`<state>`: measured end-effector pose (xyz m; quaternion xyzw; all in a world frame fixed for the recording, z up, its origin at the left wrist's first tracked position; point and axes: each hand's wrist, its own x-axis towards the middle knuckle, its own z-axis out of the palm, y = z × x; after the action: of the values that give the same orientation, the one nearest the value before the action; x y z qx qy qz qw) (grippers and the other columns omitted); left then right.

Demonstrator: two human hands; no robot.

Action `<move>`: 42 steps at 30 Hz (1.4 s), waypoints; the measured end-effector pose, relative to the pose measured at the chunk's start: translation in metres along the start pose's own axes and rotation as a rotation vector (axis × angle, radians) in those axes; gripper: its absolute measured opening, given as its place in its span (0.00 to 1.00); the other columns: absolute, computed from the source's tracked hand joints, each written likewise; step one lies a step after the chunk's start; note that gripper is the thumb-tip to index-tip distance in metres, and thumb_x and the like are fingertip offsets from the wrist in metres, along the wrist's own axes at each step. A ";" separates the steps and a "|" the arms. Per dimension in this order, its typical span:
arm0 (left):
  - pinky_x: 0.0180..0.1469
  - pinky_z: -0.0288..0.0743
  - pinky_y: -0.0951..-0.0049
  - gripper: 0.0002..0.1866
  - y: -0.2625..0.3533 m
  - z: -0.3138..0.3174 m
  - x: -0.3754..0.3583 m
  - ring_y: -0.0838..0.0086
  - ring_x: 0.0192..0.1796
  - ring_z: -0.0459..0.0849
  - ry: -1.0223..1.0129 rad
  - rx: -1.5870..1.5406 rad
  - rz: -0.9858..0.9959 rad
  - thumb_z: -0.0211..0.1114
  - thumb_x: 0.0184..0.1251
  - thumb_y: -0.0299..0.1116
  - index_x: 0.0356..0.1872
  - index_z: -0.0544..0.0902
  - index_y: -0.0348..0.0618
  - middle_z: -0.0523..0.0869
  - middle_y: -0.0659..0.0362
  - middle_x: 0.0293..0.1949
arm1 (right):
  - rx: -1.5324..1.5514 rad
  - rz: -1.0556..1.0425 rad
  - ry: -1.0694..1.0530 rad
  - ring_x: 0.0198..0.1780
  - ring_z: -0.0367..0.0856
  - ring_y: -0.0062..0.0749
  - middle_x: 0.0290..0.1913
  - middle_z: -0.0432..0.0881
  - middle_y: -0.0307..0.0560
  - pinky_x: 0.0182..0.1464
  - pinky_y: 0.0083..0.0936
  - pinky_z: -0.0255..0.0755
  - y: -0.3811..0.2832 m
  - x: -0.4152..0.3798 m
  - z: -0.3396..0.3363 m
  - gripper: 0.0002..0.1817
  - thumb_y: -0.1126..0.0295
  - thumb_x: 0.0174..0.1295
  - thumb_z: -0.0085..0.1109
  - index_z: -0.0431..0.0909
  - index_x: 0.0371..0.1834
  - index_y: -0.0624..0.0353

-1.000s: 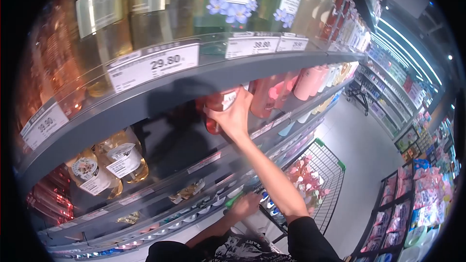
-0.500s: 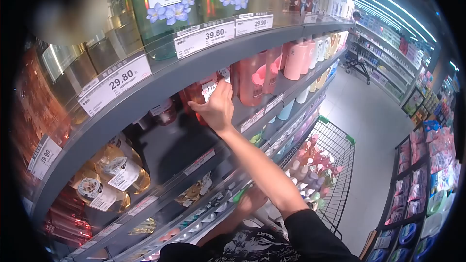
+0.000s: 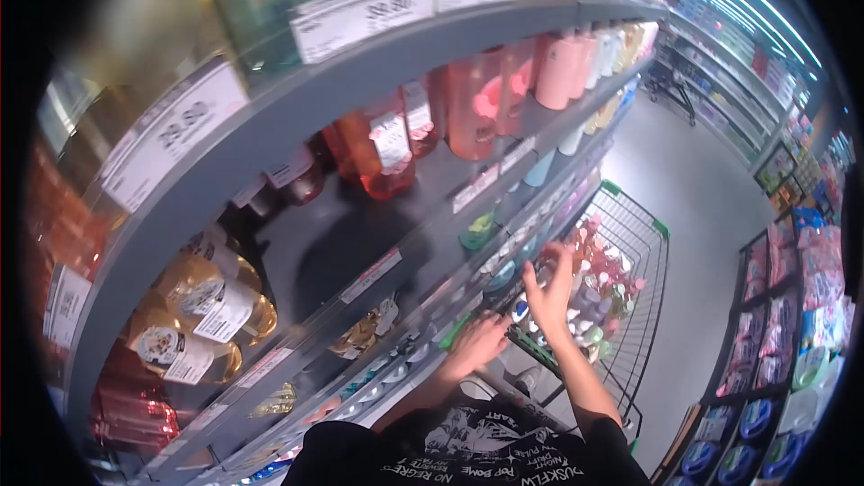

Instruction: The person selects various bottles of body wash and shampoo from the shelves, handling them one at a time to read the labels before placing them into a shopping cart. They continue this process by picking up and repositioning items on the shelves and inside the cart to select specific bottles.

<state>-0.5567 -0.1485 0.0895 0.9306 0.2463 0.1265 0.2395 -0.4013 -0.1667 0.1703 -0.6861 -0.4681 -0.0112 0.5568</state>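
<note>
My right hand [image 3: 551, 295] is over the near end of the shopping cart [image 3: 650, 306], thumb and fingers apart, holding nothing that I can see. To its lower left, my left hand [image 3: 480, 344] has its fingers spread beside the lower shelf edge and the cart's near end; nothing shows in its grip. On the middle shelf stands a red bottle [image 3: 389, 157] with a white label, untouched, among other red and pink bottles. Several pump bottles [image 3: 594, 292] with pink, white and green tops fill part of the cart.
Golden bottles [image 3: 225, 306] lie tilted on the shelf at left. Price tags [image 3: 364, 20] line the upper shelf edge [image 3: 432, 31]. Packaged goods [image 3: 756, 333] hang on a rack at right. Beyond the aisle floor [image 3: 684, 189], another cart [image 3: 673, 94] stands near far shelves.
My right hand has let go of the red bottle and moved down and right over the cart. The bottle stays on the shelf. The view has shifted, and my left hand shows more clearly.
</note>
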 end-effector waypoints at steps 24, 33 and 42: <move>0.59 0.75 0.52 0.22 0.002 -0.011 -0.004 0.49 0.64 0.73 -0.279 -0.013 0.143 0.70 0.57 0.31 0.56 0.80 0.47 0.82 0.49 0.50 | -0.221 0.319 -0.720 0.40 0.84 0.62 0.36 0.84 0.64 0.44 0.53 0.76 0.078 -0.127 -0.032 0.16 0.65 0.64 0.54 0.78 0.50 0.62; 0.63 0.74 0.52 0.22 -0.001 -0.007 -0.011 0.48 0.66 0.72 -0.287 -0.071 0.065 0.69 0.57 0.31 0.56 0.81 0.49 0.83 0.51 0.51 | -0.448 0.639 -0.710 0.51 0.84 0.58 0.47 0.86 0.65 0.57 0.46 0.76 0.220 -0.069 -0.113 0.27 0.59 0.58 0.63 0.78 0.59 0.62; 0.67 0.71 0.58 0.21 0.007 -0.011 -0.003 0.53 0.67 0.71 -0.393 -0.013 -0.076 0.68 0.55 0.27 0.53 0.83 0.47 0.83 0.57 0.53 | -0.611 0.871 -0.190 0.48 0.84 0.62 0.45 0.84 0.69 0.53 0.51 0.76 0.386 -0.074 -0.190 0.40 0.54 0.55 0.68 0.64 0.66 0.68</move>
<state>-0.5607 -0.1515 0.1025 0.9259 0.2288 -0.0652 0.2934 -0.0941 -0.3381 -0.0880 -0.9454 -0.1639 0.1470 0.2401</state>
